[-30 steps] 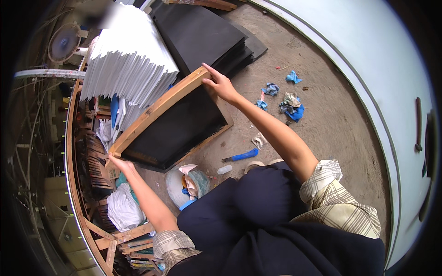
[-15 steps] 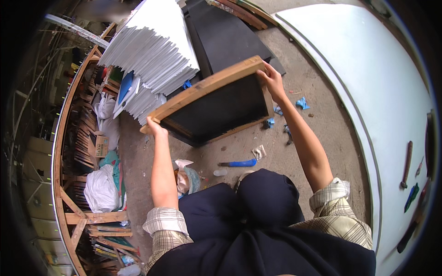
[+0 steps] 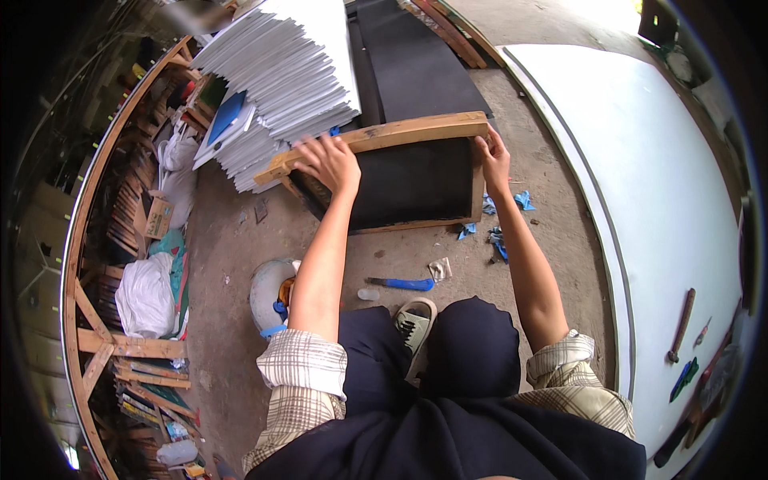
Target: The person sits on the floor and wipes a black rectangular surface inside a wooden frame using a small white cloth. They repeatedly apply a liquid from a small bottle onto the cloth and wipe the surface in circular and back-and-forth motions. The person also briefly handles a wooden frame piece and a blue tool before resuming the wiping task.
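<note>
A wooden frame (image 3: 400, 132) with a black panel inside it stands tilted on edge in front of me, its long top rail toward me. My right hand (image 3: 494, 162) pinches the frame's upper right corner, with the thumb on the inner side. On the left, my left hand (image 3: 330, 166) is against the top rail and inner side near the left end. Its fingers are spread and slightly blurred, not wrapped round the wood. Past the frame lie a tall pile of white sheets (image 3: 280, 76) and black boards (image 3: 416, 64).
On the floor nearby are a blue-handled tool (image 3: 402, 284), a small clear bottle (image 3: 368, 294), a white bucket (image 3: 268, 292) and blue scraps (image 3: 524, 200). A white tabletop (image 3: 576, 136) at right holds a hammer (image 3: 682, 326). Wooden racks (image 3: 128, 346) with bags line the left.
My left hand has released the frame's left end and moved right along the top rail, fingers spreading. The frame has shifted slightly right and levelled; my right hand still holds its corner.
</note>
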A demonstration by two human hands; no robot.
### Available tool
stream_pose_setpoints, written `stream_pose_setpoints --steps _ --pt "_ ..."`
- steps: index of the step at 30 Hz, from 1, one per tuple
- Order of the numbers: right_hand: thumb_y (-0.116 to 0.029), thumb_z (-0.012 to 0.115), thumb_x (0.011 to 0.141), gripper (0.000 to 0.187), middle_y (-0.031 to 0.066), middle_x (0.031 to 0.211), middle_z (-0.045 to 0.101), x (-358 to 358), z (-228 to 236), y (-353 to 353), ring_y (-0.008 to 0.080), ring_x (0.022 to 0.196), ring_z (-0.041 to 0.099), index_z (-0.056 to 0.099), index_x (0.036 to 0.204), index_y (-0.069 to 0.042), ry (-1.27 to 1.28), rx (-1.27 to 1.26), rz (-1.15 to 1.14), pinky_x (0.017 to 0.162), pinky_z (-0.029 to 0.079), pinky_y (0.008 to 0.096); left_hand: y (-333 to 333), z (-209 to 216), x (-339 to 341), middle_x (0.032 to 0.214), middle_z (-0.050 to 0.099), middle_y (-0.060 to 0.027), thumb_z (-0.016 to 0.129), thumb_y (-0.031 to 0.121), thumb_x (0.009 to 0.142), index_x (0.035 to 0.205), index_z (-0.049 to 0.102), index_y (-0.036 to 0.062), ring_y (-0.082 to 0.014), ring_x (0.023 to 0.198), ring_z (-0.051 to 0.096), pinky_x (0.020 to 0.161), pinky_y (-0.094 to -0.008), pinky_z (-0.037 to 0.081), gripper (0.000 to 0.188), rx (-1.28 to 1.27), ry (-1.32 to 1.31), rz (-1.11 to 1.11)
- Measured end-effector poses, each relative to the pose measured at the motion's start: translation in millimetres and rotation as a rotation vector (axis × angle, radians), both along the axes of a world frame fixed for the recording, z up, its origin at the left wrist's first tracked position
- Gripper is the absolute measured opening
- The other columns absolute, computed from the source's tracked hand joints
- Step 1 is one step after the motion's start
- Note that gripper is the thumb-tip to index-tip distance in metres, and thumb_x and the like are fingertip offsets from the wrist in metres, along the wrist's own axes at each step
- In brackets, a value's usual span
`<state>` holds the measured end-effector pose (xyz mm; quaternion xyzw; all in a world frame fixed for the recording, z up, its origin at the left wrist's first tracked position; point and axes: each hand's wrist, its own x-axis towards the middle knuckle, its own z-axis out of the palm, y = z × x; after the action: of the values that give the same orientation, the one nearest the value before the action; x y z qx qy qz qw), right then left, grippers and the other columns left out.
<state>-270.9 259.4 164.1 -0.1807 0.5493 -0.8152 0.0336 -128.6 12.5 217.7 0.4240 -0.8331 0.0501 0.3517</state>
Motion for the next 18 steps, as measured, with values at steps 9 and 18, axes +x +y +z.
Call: stream_pose_setpoints --steps 9,18 --pt "-0.006 0.05 0.094 0.034 0.011 0.123 0.061 14 27 -6 0.0193 0.119 0.053 0.056 0.127 -0.009 0.141 0.072 -0.373 0.099 0.04 0.0278 77 15 -51 0.107 0.056 -0.0117 0.054 0.051 0.088 0.115 0.054 0.0083 -0.0315 0.105 0.049 0.095 -0.0469 0.034 0.051 -0.209 -0.187 -0.713" --pt "0.0 0.043 0.09 0.034 0.0125 0.119 0.062 48 -64 5 0.0228 0.114 0.058 0.06 0.12 -0.006 -0.143 0.073 -0.44 0.096 0.043 0.0297 88 27 -36 0.112 0.054 -0.012 0.054 0.049 0.089 0.12 0.051 0.0083 -0.0332 0.109 0.046 0.096 -0.0461 0.033 0.052 -0.185 -0.279 -0.715"
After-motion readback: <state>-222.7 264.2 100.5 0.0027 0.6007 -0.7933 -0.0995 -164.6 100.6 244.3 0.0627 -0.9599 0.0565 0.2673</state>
